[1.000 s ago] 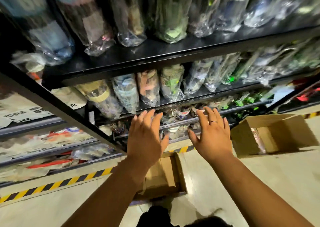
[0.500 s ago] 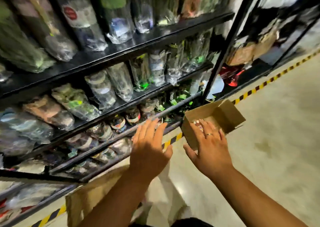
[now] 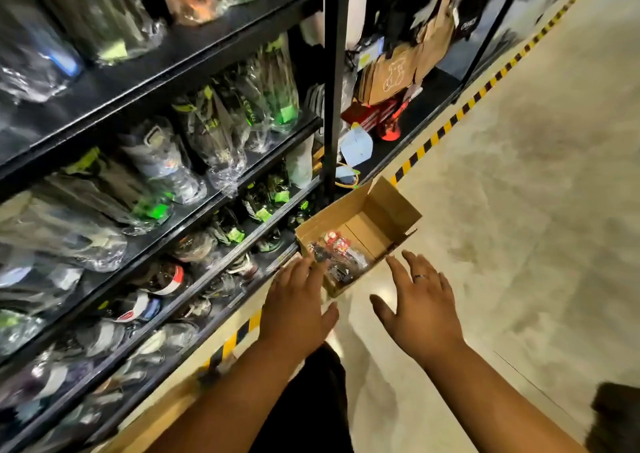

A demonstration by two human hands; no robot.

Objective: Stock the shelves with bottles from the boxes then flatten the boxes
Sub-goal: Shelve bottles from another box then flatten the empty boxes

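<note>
Just ahead, open box, left hand and right hand spread, empty

light: dim shelves, brighter floor | glare: on wrapped bottles | blur: motion, left edge

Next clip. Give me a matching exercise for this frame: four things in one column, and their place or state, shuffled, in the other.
Column one
1. cardboard box
2. left hand
3. right hand
4. striped tape

Column two
A. open, wears a ring, to the right of the box
B. on the floor along the foot of the shelves
C. on the floor, top open, wrapped bottles inside
D. open, by the box's near corner on the shelf side

Pairs: 1-C, 2-D, 3-A, 4-B
</note>
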